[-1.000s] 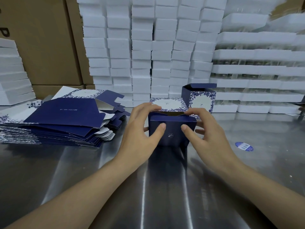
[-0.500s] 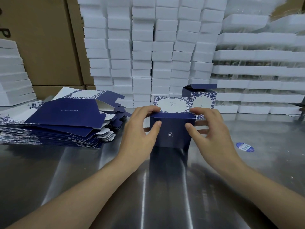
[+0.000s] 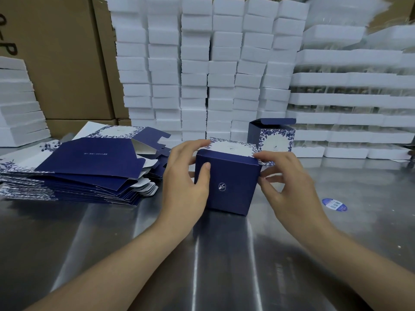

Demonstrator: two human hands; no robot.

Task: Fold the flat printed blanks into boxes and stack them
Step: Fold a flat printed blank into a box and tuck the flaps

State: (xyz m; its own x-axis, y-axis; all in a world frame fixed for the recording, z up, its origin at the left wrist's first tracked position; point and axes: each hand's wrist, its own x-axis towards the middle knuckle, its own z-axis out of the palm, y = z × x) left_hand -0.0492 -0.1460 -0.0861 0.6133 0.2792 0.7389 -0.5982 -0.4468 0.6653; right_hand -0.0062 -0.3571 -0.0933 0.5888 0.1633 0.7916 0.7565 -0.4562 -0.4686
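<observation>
While box stands on table, left hand grips left side, thumb on front; right hand pinches top-right corner.

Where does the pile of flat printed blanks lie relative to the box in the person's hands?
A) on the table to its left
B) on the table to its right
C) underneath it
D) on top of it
A: the pile of flat blanks lies on the steel table, left of the navy box held between the left hand and right hand.

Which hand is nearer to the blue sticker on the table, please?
Right. The right hand sits just left of the blue sticker; the left hand is farther, across the box.
</observation>
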